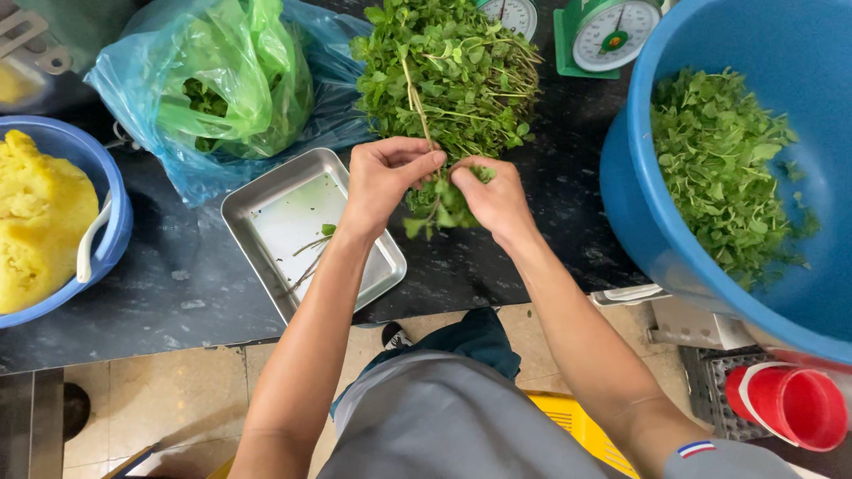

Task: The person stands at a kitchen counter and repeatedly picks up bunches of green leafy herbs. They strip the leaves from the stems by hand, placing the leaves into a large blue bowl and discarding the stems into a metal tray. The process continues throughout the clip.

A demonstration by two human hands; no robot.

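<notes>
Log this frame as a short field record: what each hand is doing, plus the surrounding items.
left hand: pinching a leafy green herb sprig
right hand: gripping the same sprig
herb pile: behind the hands on the dark speckled counter
steel tray: holds a few bare stems
large blue plastic tub: holds picked leaves
small blue bowl: yellow mash, white spoon

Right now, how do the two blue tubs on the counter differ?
The large blue tub at the right holds loose green herb leaves; the smaller blue bowl at the left holds a yellow mash with a white spoon handle resting in it. The tub overhangs the counter's front edge; the bowl sits fully on it. The tub is far bigger. Both are round blue plastic.
</notes>
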